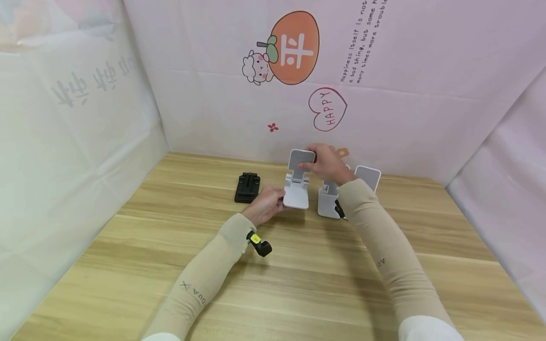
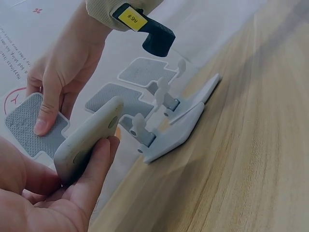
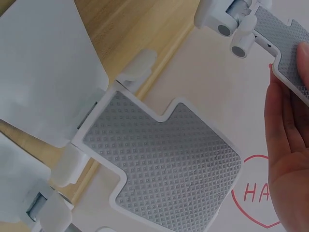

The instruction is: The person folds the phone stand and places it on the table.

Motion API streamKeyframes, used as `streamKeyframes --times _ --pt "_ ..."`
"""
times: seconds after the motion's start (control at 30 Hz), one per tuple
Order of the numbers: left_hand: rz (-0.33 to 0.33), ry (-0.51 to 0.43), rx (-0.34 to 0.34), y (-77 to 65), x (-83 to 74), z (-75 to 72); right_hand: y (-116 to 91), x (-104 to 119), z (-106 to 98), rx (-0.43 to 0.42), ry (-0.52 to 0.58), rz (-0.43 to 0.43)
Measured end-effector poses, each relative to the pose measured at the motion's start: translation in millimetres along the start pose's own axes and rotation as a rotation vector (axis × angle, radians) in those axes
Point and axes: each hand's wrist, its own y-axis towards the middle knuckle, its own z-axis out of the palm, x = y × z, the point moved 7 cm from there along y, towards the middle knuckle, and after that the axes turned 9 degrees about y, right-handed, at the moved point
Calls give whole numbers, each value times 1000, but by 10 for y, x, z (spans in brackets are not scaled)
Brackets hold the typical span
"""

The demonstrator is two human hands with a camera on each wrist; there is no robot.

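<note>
A white phone stand with a grey textured pad is unfolded between both hands, held up off the table. My left hand grips its base by the left edge; in the left wrist view the base lies between thumb and fingers. At the upper plate, my right hand pinches the edge, thumb on the grey pad and fingers behind. Its hinge shows in the right wrist view. Two more white phone stands, one nearer and one farther right, stand unfolded, partly hidden by the right arm.
A folded black phone stand lies on the wooden table, left of the hands. Behind the table hangs a printed white cloth, and more cloth encloses both sides. Small black cameras, one on the left wrist, stick out from the sleeves.
</note>
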Motion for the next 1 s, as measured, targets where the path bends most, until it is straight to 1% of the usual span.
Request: streamKeyframes --times 0.13,0.23,0.47,0.63,0.87,0.93,0.97,1.0 --pt "-1 -5 -1 -1 -5 -6 -3 -16 2 3 -5 14" --pt "-1 8 -5 2 6 -19 -15 -24 -3 -5 -13 12" --pt "9 20 -24 -4 4 -39 -64 20 -23 -44 20 -42" --pt "8 9 -40 -20 -34 -46 -125 110 -24 -94 -18 -140" --pt "16 -56 -52 -22 -130 -72 -274 277 47 -160 0 -361" --pt "22 -59 -52 -23 -142 -82 -318 283 75 -175 15 -383" --pt "24 -62 -51 -21 -143 -86 -334 273 87 -177 36 -375" --pt "22 -58 -51 -21 -138 -92 -351 254 93 -177 76 -347"
